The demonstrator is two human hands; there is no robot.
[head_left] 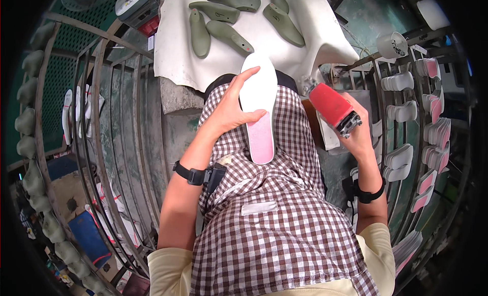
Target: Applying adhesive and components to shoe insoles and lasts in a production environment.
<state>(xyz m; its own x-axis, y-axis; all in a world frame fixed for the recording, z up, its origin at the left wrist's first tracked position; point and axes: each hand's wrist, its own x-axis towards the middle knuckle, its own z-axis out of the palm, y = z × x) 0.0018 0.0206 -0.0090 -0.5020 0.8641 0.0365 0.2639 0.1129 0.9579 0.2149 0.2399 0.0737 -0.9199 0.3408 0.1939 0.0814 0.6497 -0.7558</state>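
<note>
My left hand is closed on a shoe insole board, white at its far part and pink at the heel. Thumb and index finger lie across its upper face; the other fingers are partly hidden. The board is above my lap, over a checked apron. To the right, my right hand grips a red staple gun with metal parts at both ends. Its nose points away and to the left, apart from the board. Several green shoe lasts lie beyond the board's far end.
A white sheet covers the bench under the lasts. Metal racks flank me: the right one carries stacks of insole boards, the left rail stands beside a row of lasts. A white cup sits at the far right.
</note>
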